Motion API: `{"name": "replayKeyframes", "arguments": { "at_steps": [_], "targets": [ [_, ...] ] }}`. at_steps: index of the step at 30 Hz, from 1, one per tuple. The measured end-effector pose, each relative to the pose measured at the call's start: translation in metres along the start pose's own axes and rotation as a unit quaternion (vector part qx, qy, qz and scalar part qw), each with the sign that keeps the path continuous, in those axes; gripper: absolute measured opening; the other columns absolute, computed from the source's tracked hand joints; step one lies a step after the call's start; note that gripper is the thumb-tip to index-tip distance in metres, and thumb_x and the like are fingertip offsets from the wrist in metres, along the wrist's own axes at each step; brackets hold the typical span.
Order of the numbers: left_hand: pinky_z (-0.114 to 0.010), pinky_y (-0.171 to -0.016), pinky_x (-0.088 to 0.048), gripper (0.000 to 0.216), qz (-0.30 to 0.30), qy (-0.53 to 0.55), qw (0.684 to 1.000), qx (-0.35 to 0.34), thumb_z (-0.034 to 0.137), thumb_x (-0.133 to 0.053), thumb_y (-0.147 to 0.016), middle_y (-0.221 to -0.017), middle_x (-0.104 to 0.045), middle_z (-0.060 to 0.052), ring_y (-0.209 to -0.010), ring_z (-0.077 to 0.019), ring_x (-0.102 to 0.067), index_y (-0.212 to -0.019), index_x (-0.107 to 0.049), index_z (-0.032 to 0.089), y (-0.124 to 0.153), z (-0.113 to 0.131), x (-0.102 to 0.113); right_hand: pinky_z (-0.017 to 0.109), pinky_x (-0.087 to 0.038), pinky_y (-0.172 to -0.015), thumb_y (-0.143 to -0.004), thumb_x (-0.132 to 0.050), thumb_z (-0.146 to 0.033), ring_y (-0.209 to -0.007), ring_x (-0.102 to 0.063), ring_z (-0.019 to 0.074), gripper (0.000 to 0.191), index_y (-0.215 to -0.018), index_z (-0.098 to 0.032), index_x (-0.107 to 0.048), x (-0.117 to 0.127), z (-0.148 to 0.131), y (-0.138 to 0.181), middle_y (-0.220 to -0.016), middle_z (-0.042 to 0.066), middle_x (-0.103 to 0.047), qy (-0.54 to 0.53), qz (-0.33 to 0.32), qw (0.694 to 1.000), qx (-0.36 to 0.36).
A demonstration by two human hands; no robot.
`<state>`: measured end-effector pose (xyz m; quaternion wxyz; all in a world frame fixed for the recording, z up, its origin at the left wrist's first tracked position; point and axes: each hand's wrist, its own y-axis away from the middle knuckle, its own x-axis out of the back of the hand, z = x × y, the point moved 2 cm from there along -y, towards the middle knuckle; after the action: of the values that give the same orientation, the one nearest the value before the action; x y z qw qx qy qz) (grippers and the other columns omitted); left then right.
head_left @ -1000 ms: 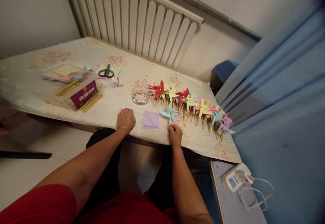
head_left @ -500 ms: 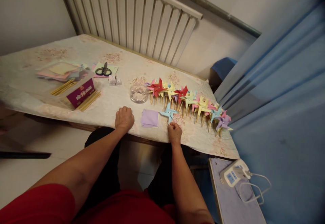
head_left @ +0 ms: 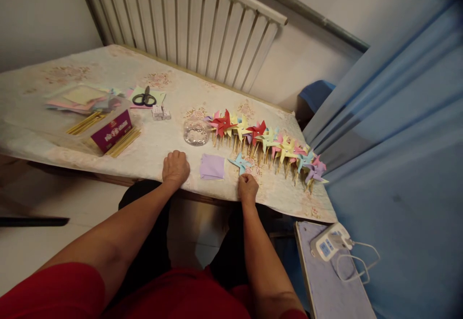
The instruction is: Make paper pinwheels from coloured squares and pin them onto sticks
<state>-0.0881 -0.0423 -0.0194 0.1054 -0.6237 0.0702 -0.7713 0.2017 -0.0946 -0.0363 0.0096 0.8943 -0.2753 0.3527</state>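
Note:
My right hand (head_left: 248, 187) is closed in a pinch just below a light blue paper pinwheel (head_left: 240, 163), by its stick, most of which my fingers hide. The pinwheel is close above the cloth near the table's front edge. My left hand (head_left: 175, 167) rests on the table with its fingers curled in a loose fist, nothing visible in it. Between the hands lie purple paper squares (head_left: 212, 166). Behind them is a round clear container (head_left: 196, 133) with small shiny pieces. A row of colourful finished pinwheels (head_left: 268, 138) stands on sticks at the right.
At the left are a clear box with a purple label (head_left: 112, 133), wooden sticks (head_left: 125, 141), coloured paper sheets (head_left: 77, 98), scissors (head_left: 144, 98) and small white boxes (head_left: 161, 112). A white power strip (head_left: 331, 243) with a cable lies on a lower surface at the right, beside a blue curtain (head_left: 390, 165).
The blue pinwheel's blades have turned and it sits slightly lower, still at my right hand. My left hand stays in place. The whole view has shifted slightly.

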Motion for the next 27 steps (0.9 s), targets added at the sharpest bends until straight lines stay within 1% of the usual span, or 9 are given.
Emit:
{"name": "replayKeyframes", "arguments": {
  "at_steps": [3,6,10,13,18,22,27],
  "targets": [
    [-0.045,-0.089,-0.042,0.03,-0.001,-0.001,1.0,0.002,0.022,-0.037,-0.093,-0.109,-0.062,-0.019,-0.109,-0.0339,-0.054,-0.102,-0.064,0.014,0.0,0.0,0.0,0.029,-0.042,-0.072,-0.077,-0.051,-0.028,-0.072,-0.06,0.0214,0.024,-0.082,-0.019,-0.072,0.007,0.006,-0.001,-0.073,0.005,-0.07,0.026,0.003,1.0,0.001],
    [-0.045,-0.09,-0.042,0.029,0.005,0.005,1.0,-0.001,0.023,-0.039,-0.092,-0.109,-0.062,-0.019,-0.109,-0.0346,-0.054,-0.101,-0.064,0.014,0.0,-0.001,-0.001,0.029,-0.04,-0.07,-0.08,-0.05,-0.028,-0.07,-0.059,0.0211,0.024,-0.08,-0.019,-0.072,0.019,0.014,-0.009,-0.072,0.005,-0.07,0.059,0.003,0.998,0.003],
    [-0.046,-0.092,-0.041,0.029,-0.004,0.008,1.0,0.008,0.022,-0.039,-0.091,-0.111,-0.063,-0.019,-0.111,-0.0349,-0.054,-0.103,-0.064,0.014,0.0,-0.001,-0.001,0.029,-0.036,-0.066,-0.083,-0.049,-0.025,-0.068,-0.055,0.0201,0.024,-0.077,-0.019,-0.072,0.037,0.023,-0.024,-0.07,0.006,-0.068,0.11,-0.006,0.994,0.024],
    [-0.046,-0.092,-0.041,0.03,-0.012,0.006,1.0,0.013,0.021,-0.038,-0.091,-0.112,-0.063,-0.019,-0.112,-0.0347,-0.054,-0.104,-0.064,0.015,-0.001,0.0,-0.001,0.029,-0.032,-0.065,-0.086,-0.05,-0.024,-0.067,-0.053,0.0192,0.025,-0.079,-0.018,-0.072,0.045,0.029,-0.034,-0.071,0.006,-0.067,0.148,-0.014,0.988,0.046],
    [-0.045,-0.091,-0.041,0.03,-0.008,0.007,1.0,0.011,0.022,-0.037,-0.092,-0.112,-0.062,-0.019,-0.111,-0.0346,-0.054,-0.103,-0.064,0.014,0.0,0.001,-0.001,0.028,-0.025,-0.064,-0.09,-0.052,-0.024,-0.07,-0.051,0.0175,0.021,-0.087,-0.017,-0.072,0.043,0.034,-0.041,-0.082,0.007,-0.068,0.201,-0.018,0.976,0.088],
    [-0.045,-0.091,-0.041,0.029,-0.007,0.01,1.0,0.01,0.023,-0.038,-0.092,-0.112,-0.062,-0.019,-0.111,-0.0347,-0.054,-0.103,-0.064,0.014,0.0,0.0,-0.002,0.029,-0.021,-0.063,-0.093,-0.051,-0.024,-0.067,-0.048,0.0161,0.021,-0.091,-0.017,-0.071,0.038,0.036,-0.042,-0.08,0.005,-0.066,0.231,-0.009,0.968,0.099],
    [-0.045,-0.091,-0.041,0.029,-0.01,0.002,1.0,0.011,0.022,-0.038,-0.092,-0.112,-0.062,-0.019,-0.111,-0.0346,-0.054,-0.103,-0.064,0.014,0.001,0.0,-0.001,0.03,-0.019,-0.063,-0.095,-0.05,-0.024,-0.066,-0.045,0.0152,0.023,-0.092,-0.018,-0.071,0.037,0.036,-0.042,-0.08,0.005,-0.065,0.252,0.003,0.962,0.105]
  ]
}}
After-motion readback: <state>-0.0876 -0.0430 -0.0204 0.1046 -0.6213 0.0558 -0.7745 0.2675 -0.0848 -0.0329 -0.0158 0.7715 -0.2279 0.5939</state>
